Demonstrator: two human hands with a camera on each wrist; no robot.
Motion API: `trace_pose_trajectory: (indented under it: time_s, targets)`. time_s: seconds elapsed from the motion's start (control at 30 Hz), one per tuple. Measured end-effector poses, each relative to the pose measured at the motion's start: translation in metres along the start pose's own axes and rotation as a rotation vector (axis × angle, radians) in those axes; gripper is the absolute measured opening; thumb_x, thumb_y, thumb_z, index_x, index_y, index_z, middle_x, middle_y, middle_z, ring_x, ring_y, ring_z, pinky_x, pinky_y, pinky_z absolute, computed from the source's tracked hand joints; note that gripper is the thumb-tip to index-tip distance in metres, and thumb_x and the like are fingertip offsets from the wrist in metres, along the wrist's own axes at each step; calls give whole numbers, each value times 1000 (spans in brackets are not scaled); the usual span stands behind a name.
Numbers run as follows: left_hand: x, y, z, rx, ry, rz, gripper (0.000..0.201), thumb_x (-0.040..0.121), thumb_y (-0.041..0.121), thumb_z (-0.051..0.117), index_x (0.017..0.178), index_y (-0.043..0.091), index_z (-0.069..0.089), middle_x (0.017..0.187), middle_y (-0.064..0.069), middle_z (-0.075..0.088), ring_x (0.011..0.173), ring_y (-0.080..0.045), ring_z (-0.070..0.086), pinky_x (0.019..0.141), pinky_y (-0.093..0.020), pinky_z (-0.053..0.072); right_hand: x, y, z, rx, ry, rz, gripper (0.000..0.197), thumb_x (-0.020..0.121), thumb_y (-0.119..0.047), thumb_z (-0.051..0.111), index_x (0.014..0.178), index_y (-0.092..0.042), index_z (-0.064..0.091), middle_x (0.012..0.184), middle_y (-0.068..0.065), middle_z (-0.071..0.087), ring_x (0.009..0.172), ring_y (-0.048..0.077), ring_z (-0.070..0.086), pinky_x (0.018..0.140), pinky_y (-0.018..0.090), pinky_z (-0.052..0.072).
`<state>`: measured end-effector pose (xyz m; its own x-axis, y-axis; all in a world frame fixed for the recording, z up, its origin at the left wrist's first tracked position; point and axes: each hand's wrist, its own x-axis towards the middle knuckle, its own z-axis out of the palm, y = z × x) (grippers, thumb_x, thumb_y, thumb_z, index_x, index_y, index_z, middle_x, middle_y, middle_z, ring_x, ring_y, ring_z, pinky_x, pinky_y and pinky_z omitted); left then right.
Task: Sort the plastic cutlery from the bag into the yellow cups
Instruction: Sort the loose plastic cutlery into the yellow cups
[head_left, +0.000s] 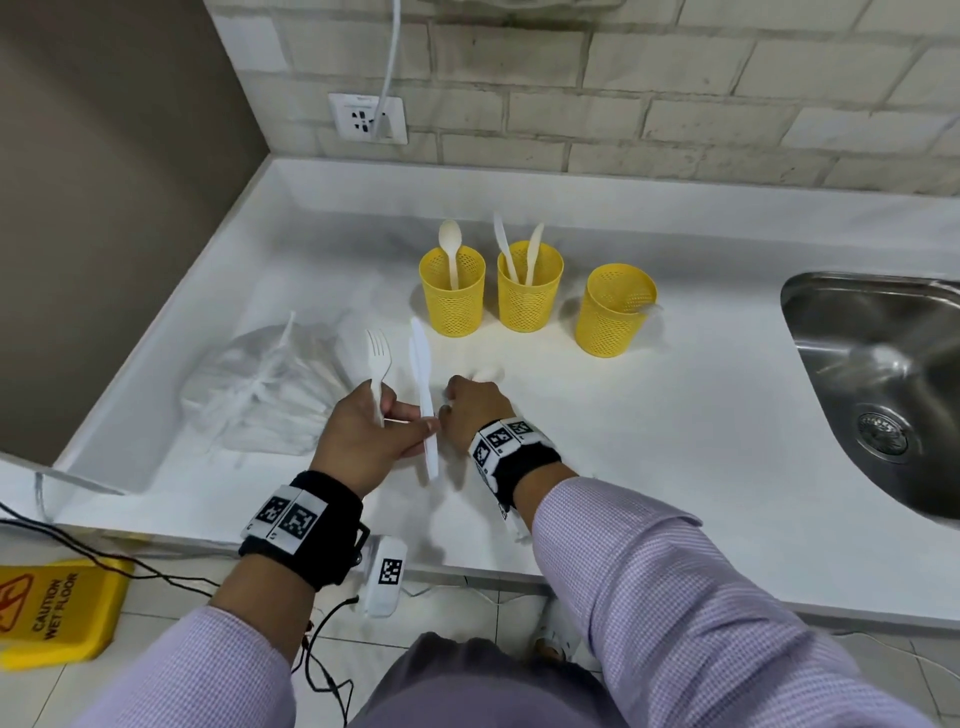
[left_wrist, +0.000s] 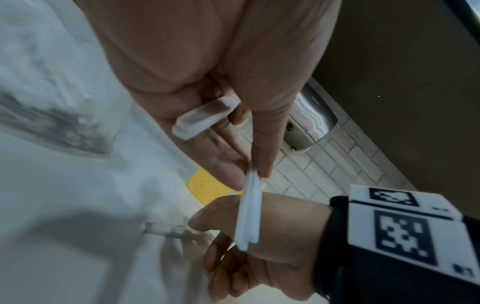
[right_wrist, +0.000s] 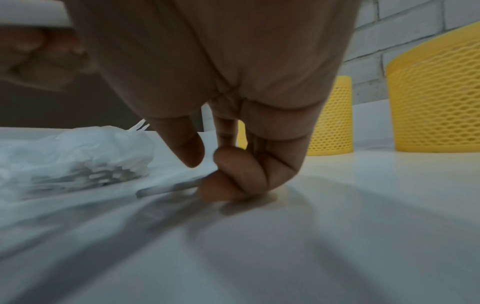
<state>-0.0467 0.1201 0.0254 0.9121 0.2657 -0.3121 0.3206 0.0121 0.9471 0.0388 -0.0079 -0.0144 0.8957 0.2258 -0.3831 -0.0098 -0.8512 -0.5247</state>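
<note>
My left hand (head_left: 415, 421) grips a white plastic fork (head_left: 378, 364) in its curled fingers and pinches two white knives (head_left: 423, 374) between thumb and forefinger; the knife handles (left_wrist: 249, 207) show stacked in the left wrist view. Just to its right, my right hand (head_left: 457, 408) has its curled fingertips (right_wrist: 233, 181) down on a white piece, seemingly a spoon (right_wrist: 168, 188), lying flat on the counter. Three yellow mesh cups stand behind: the left cup (head_left: 453, 301) holds a spoon, the middle cup (head_left: 530, 296) two knives, and the right cup (head_left: 613, 317) a white piece I can barely see. The clear bag (head_left: 265, 395) of cutlery lies to the left.
A steel sink (head_left: 878, 384) is sunk into the white counter (head_left: 675, 415) at the right. A tiled wall with a socket (head_left: 368, 118) and cable runs behind. A brown panel closes off the left. A yellow wet-floor sign (head_left: 57, 608) and cables lie below the counter edge.
</note>
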Motion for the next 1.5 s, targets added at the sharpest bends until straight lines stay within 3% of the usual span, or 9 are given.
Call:
trace_pose_trajectory:
  time_s: [0.1,0.23,0.4,0.57,0.63,0.73,0.8,1.13,1.5]
  targets:
    - [-1,3,-1,20,-3,11,46,79,-10,78,79,15,39,91,-27,64,91,-43,72,86,-56,60,-1,3,-1,-87,34,-18,21,98,-18,58,115,-8,61,121,16,65,112,36,65,78,30,45]
    - [-3,7,1,49,-11,32,47,80,-9,78,79,14,38,98,-37,64,86,-37,73,84,-56,60,-6,12,-7,-123,53,-46,33,93,-6,60,125,-3,53,132,21,58,118,38,61,91,36,49]
    - [6,13,11,60,17,45,47,80,-10,78,80,14,37,88,-23,68,84,-36,74,84,-56,60,-14,36,-29,138,122,-59,41,89,-2,58,127,-10,44,103,13,66,98,35,64,76,36,50]
    - [16,28,31,40,76,56,47,80,-9,78,79,14,37,93,-27,68,95,-46,71,82,-52,61,-9,61,-68,365,248,-176,20,90,-10,68,102,-23,59,76,-4,66,78,16,59,61,7,37]
    - [18,35,37,34,88,63,47,79,-9,79,79,13,37,92,-27,69,94,-45,72,84,-56,61,-3,60,-86,417,309,-227,15,90,-15,69,90,-24,58,71,-2,66,75,18,60,64,12,41]
    - [23,43,46,4,121,82,47,79,-10,78,78,13,37,95,-31,69,92,-46,72,84,-60,59,7,48,-116,568,367,-289,10,87,-26,66,80,-27,59,68,0,70,71,26,69,72,45,58]
    - [25,45,52,-21,135,87,46,79,-12,78,77,13,39,97,-34,68,93,-48,71,85,-62,58,13,38,-131,611,416,-339,7,83,-29,64,77,-28,61,70,-3,70,70,28,70,71,51,59]
    - [47,49,57,-62,143,63,48,76,-13,79,77,12,38,87,-26,69,83,-42,73,84,-64,57,70,-13,-167,510,462,-359,3,85,-20,66,82,-19,66,81,0,75,82,25,70,76,33,55]
    - [71,66,35,14,149,87,48,79,-10,78,78,11,35,93,-31,69,84,-42,73,78,-55,62,123,-43,-130,255,356,-325,8,89,-14,63,86,-9,69,85,10,75,86,34,68,78,38,55]
